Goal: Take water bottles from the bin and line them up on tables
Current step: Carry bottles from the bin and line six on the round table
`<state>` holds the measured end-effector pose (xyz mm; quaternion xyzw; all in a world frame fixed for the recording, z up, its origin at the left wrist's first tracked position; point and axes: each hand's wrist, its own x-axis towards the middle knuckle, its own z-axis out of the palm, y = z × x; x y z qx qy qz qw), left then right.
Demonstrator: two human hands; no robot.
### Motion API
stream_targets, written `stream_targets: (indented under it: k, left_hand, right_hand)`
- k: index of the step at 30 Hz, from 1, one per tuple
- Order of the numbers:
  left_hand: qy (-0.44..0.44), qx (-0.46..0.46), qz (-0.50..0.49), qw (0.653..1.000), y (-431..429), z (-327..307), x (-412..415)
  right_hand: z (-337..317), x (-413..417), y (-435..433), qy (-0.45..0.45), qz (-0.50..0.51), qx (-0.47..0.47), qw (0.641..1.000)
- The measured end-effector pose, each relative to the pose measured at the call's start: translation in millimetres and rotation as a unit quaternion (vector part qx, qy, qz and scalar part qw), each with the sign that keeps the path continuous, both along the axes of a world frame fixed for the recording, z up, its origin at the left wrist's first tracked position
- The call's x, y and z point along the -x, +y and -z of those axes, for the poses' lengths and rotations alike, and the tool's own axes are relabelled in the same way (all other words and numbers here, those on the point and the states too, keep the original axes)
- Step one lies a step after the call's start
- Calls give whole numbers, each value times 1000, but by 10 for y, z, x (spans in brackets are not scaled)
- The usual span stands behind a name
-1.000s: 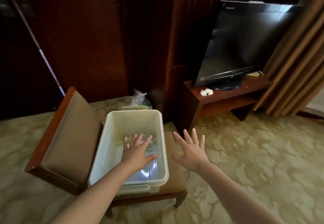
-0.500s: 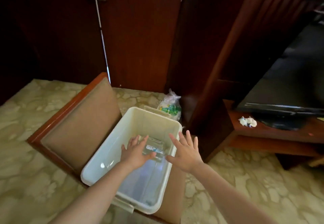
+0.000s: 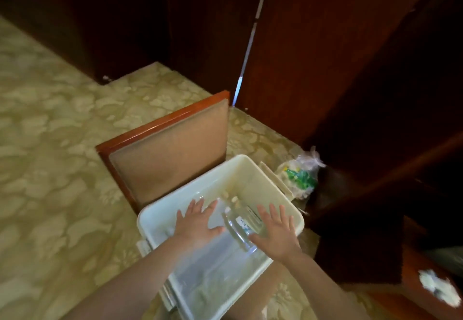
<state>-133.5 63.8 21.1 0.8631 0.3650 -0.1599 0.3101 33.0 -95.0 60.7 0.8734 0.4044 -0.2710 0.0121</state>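
Observation:
A white plastic bin rests on the seat of a brown padded chair. Clear water bottles lie inside it on their sides, blurred; I cannot tell how many. My left hand hovers over the bin's left half with fingers spread and nothing in it. My right hand is over the bin's right half, also spread, just right of the bottles. Neither hand visibly grips a bottle.
A clear plastic bag with green contents sits on the carpet behind the bin. Dark wood panels and a door stand at the back. A wooden stand at lower right carries crumpled white paper. Patterned carpet spreads to the left.
The view has swung left and down, so the television is out of sight. My right hand moved from beside the bin to over it, and both hands reach further in.

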Motion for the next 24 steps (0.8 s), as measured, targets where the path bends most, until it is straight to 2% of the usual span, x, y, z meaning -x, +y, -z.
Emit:
stream_targets:
  k: [7,13,24]
  left_hand:
    - [32,26,-109,993,-254,278,-236]
    - [41,66,-221,972,-561,633,-617]
    - [46,173,-340,923,-762,1698,-1249]
  right_hand:
    - [529,-554,284,46,-124,59,989]
    - [1017,-1021,483,90,-219,98,967]
    - [1976,-1474,771,161,-245,140,946]
